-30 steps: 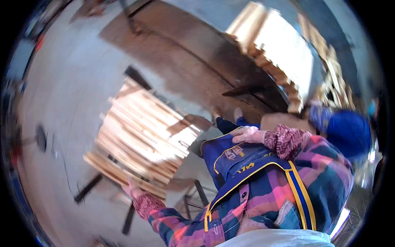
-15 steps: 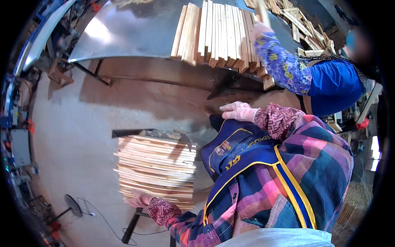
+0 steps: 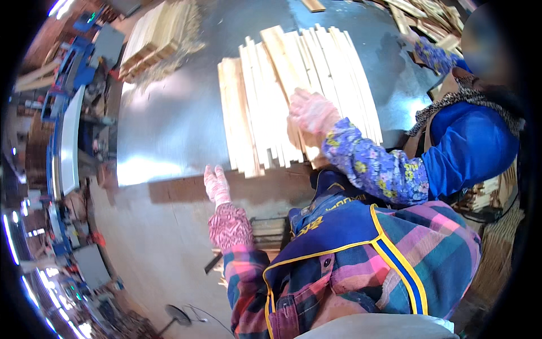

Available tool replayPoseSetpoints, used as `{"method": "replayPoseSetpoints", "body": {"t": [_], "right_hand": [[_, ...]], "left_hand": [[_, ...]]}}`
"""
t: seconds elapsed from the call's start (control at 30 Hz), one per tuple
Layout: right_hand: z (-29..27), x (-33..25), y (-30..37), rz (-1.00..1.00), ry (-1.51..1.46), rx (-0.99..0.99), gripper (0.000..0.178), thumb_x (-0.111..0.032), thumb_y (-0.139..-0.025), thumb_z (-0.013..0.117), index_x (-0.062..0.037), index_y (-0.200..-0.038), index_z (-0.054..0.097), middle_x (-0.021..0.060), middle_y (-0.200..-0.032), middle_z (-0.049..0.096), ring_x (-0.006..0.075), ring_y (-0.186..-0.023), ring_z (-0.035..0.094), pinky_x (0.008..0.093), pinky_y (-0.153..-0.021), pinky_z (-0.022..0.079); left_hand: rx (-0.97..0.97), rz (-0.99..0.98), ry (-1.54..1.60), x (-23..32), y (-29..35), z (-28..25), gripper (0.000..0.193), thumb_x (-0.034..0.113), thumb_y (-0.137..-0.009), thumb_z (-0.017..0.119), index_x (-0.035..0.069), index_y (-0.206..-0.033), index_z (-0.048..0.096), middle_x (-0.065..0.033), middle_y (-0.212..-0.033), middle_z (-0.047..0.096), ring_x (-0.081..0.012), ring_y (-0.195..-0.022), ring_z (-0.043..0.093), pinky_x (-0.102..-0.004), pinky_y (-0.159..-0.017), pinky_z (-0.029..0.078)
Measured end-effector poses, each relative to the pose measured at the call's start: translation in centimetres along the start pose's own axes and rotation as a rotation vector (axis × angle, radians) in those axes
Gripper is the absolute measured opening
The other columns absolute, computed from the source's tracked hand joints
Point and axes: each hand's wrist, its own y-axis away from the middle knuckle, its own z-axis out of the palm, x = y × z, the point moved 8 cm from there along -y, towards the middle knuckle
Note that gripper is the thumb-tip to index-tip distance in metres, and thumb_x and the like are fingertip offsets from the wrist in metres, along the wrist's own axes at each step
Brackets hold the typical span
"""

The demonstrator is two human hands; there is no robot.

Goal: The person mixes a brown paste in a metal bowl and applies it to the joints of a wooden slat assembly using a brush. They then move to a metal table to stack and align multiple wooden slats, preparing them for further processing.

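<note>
My left hand (image 3: 215,185), in a pale pink glove with a patterned cuff, reaches forward by the near edge of the metal table. Its fingers are stretched out and hold nothing. Just beyond it lies a broad row of pale wooden slats (image 3: 257,113), set side by side on the table. My right hand does not show; the co-worker's arm crosses where my right arm leads. A co-worker's gloved hand (image 3: 313,113), below a blue floral sleeve, rests on one slat (image 3: 279,53) lying slantwise over the row.
The metal table (image 3: 169,118) carries a stacked block of slats (image 3: 152,37) with shavings at its far left. Loose wood pieces (image 3: 423,17) lie heaped at the far right. The co-worker stands close on my right. Another slat stack (image 3: 268,231) sits low, partly behind my arm.
My left hand has left the low slat stack and moved forward to the table edge. My right hand has gone out of sight. The co-worker's hand has swung left over the row.
</note>
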Motion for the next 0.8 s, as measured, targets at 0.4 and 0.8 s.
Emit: {"method": "replayPoseSetpoints", "body": {"t": [0.4, 0.8], "right_hand": [[20.7, -23.6, 16.2, 1.224, -2.261, -1.402, 0.077, -0.066, -0.092, 0.044, 0.0018, -0.125, 0.059, 0.0209, -0.122, 0.064, 0.0372, -0.113, 0.061, 0.0413, -0.096, 0.047], [7.5, -15.0, 7.9, 1.333, -1.973, -1.642, 0.091, -0.072, -0.085, 0.048, 0.0124, -0.114, 0.064, 0.0265, -0.108, 0.068, 0.0376, -0.102, 0.063, 0.0421, -0.091, 0.046]], "left_hand": [[-0.645, 0.167, -0.224, 17.6, -3.0, 8.0, 0.088, 0.057, -0.083, 0.065, -0.001, -0.144, 0.039, -0.0281, -0.136, 0.051, -0.0417, -0.124, 0.051, -0.0441, -0.108, 0.040], [-0.840, 0.165, 0.257, 2.0, -7.9, 4.7, 0.109, 0.054, -0.078, 0.072, 0.015, -0.158, 0.008, -0.0213, -0.159, 0.020, -0.0402, -0.146, 0.019, -0.0403, -0.119, 0.019]]}}
